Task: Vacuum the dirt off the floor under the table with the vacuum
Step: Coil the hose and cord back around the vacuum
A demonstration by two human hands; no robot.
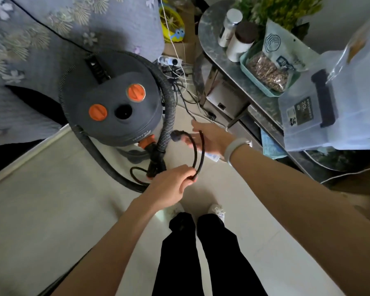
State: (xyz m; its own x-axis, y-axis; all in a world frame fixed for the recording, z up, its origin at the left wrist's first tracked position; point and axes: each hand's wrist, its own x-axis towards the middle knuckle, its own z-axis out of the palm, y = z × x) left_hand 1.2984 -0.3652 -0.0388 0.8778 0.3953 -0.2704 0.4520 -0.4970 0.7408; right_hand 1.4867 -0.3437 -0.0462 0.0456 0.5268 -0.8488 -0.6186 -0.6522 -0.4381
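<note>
Vacuum (113, 99): squat canister, dark grey matte dome top with two round orange caps and a black round socket; stands on the pale tiled floor (51, 199), beyond and to the left of the person's hands. Ribbed grey hose (169, 107) arcs round its right side and loops down past an orange fitting at its front.

Power cord (199, 154): smooth black rubber, bent in a stiff loop between the two hands. Left hand (171, 184) grips the lower end of the loop, fingers curled round it. Plug (176, 136), dark and blunt, sits at the loop's upper end, against the right hand (209, 139). That hand's fingers are stretched out nearly straight; whether they pinch the plug cannot be told. Pale band on the right wrist.

Past the right hand: tangle of thin cables and a white power strip (169, 60) on the floor. Right of the grip: mottled stone-look table (218, 52), rounded end, carrying two cylindrical jars, a teal tray with a clear bag of brown grains, and crinkled plastic bags. Left, behind the vacuum: quilted grey floral fabric (41, 35). Below the grip: black trousers, pale shoes.
</note>
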